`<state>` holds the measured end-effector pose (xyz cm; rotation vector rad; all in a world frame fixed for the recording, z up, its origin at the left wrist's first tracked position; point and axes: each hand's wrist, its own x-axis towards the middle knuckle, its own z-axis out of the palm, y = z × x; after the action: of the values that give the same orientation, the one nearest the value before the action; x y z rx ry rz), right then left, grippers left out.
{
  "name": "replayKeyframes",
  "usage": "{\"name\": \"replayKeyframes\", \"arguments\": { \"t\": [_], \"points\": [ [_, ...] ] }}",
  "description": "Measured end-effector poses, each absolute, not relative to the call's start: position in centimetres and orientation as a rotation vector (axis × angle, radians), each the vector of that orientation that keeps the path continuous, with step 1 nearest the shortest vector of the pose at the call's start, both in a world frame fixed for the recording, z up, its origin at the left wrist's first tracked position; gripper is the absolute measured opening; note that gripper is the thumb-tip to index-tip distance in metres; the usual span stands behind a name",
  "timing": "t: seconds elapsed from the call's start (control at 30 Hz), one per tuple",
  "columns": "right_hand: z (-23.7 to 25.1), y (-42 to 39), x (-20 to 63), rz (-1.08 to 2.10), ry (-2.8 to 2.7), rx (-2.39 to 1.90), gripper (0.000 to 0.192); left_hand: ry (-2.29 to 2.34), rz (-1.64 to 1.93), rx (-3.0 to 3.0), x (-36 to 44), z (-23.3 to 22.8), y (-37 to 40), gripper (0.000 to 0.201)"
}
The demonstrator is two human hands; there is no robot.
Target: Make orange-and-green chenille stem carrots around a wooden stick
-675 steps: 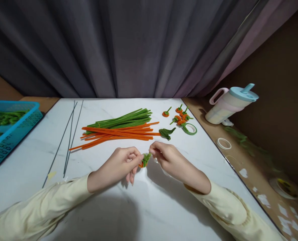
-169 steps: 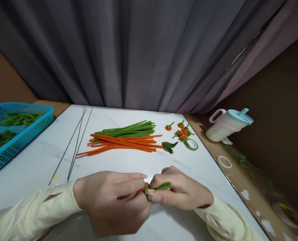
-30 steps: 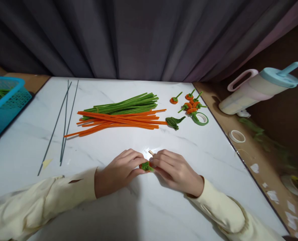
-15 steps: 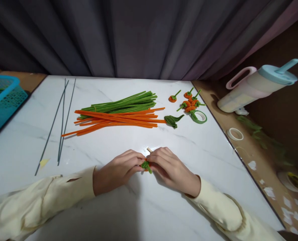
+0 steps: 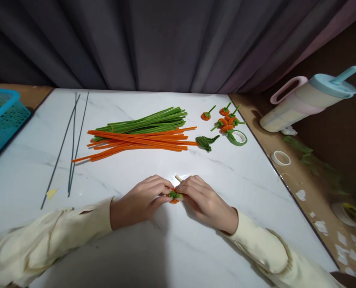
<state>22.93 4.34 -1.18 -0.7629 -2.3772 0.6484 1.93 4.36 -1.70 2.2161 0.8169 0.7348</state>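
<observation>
Low over the table's middle, my left hand (image 5: 146, 199) and my right hand (image 5: 206, 204) meet around a small orange pipe-cleaner fruit (image 5: 174, 201) with a green top. Both hands are closed, pinching it from either side with thumb and fingertips. A green stem end (image 5: 179, 196) points to the right beside my right thumb. Out from behind my right fingers pokes the tip of a pale wooden stick (image 5: 178, 178); the rest of it is hidden. Beyond my hands lie a bundle of orange pipe cleaners (image 5: 141, 141) and a bundle of green pipe cleaners (image 5: 147, 121).
Several finished orange fruits (image 5: 226, 123) with green stems lie at the back right, by a green tape roll (image 5: 237, 138) and green leaves (image 5: 207, 143). Thin stems (image 5: 59, 154) and a blue basket (image 5: 8, 124) are left. A tumbler (image 5: 304, 104) stands right.
The green stem end on the fruit has swung from pointing down toward me to pointing right. More orange shows below it. My hands keep nearly the same place.
</observation>
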Motion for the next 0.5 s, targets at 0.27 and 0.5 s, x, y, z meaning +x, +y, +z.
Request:
{"name": "replayKeyframes", "arguments": {
  "t": [0.27, 0.5],
  "points": [
    [-1.0, 4.7, 23.3, 0.736, -2.385, -0.761, 0.015, 0.861, 0.681, 2.186, 2.0, -1.1, 4.3, 0.013],
    [-0.3, 5.1, 23.7, 0.752, -2.356, -0.730, 0.016, 1.059, 0.598, 1.523, 2.1, -0.3, 4.9, 0.024]
  ]
}}
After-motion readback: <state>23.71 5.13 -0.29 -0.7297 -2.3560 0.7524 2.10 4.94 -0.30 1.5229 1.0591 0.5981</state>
